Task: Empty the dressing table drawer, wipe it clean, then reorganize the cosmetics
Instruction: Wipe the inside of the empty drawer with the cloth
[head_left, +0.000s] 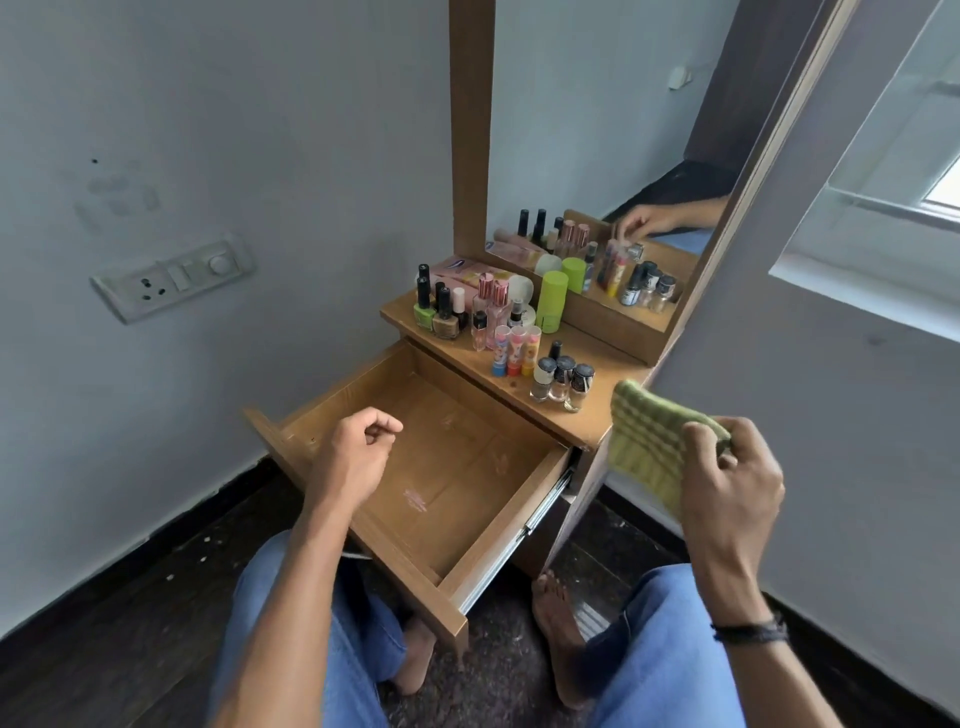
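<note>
The wooden drawer (332, 395) of the dressing table stands pulled out, with nothing in it but pale smears on its bottom. My left hand (353, 452) hovers over the drawer's left part, fingers loosely curled, holding nothing. To the right of the drawer, my right hand (727, 467) grips a folded green striped cloth (649, 436) in the air. On the table top (582, 426) stand several cosmetics: nail polish bottles (441, 312), a lime green stick (551, 302), three small colourful tubes (516, 351) and clear bottles (562, 376).
A mirror (597, 156) in a wooden frame rises behind the cosmetics. A wall socket panel (174, 278) sits on the left wall, a window ledge (857, 296) at right. My knees in blue jeans and bare feet are below the drawer on a dark floor.
</note>
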